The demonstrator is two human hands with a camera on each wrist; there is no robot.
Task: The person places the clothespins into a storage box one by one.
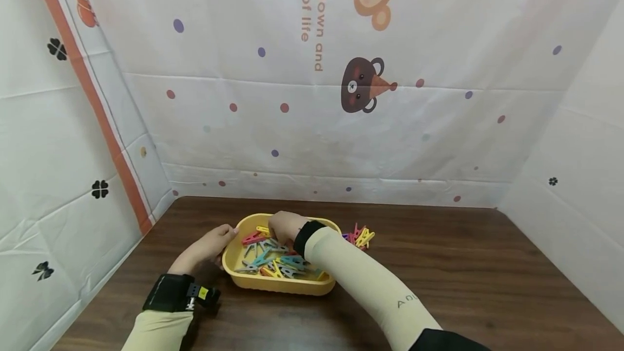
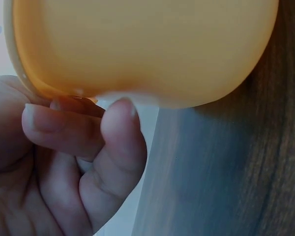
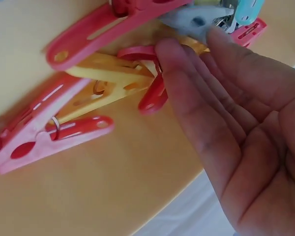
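A yellow plastic basin [image 1: 280, 286] stands on the table with a mix of red, yellow, blue and grey clothespins [image 1: 263, 259] inside. At its left end my left hand [image 1: 209, 245] grips the rim, thumb on top. In the left wrist view, curled fingers lie against the outer basin wall [image 2: 147, 54]. My right hand [image 1: 287, 227] reaches over the far side into the basin. Seen from the right wrist, its fingers extend among the clothespins, thumb apart, fingertips right at a small red clothespin [image 3: 154, 102]. Beside it lie a yellow clothespin [image 3: 108, 81] and a pink clothespin [image 3: 44, 140].
Just right of the basin, partly behind the right forearm, sits a small heap of red, yellow and purple clothespins [image 1: 362, 237] on the dark wooden table [image 1: 468, 275]. Printed white cloth [image 1: 302, 134] hangs along the back and both sides.
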